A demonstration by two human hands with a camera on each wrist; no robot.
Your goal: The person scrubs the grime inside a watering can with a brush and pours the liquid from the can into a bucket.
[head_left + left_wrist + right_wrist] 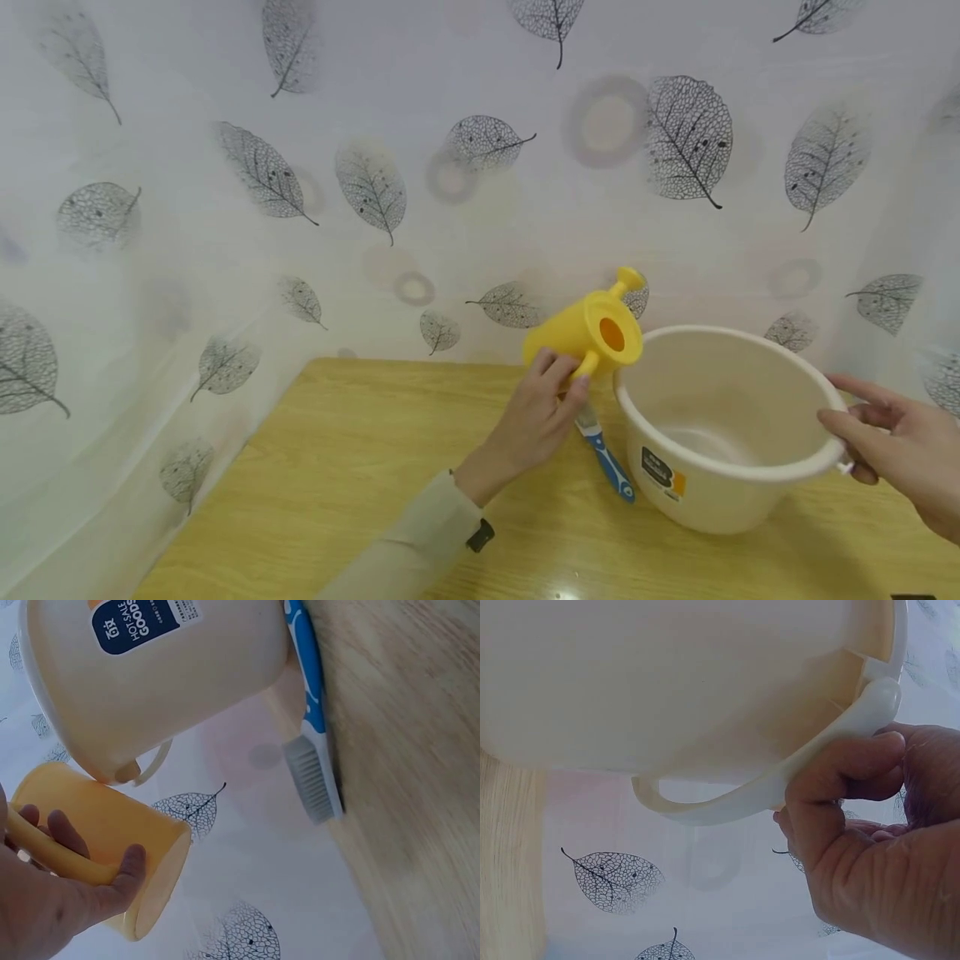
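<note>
My left hand [543, 400] grips the handle of a small yellow watering can [585, 332] and holds it in the air, tipped on its side beside the left rim of a cream plastic bucket [720, 492]. The can's round opening faces me and its spout points up and to the right. In the left wrist view, my fingers [64, 832] curl round the can's handle [52, 855]. My right hand [862, 425] is at the bucket's right rim. In the right wrist view, its fingers [840, 787] pinch the bucket's loop handle [727, 806]. The bucket looks empty.
A blue and white brush [609, 462] lies on the wooden table [337, 467], between my left hand and the bucket, bristles away from me. A leaf-print sheet [375, 183] hangs behind the table and along its left side.
</note>
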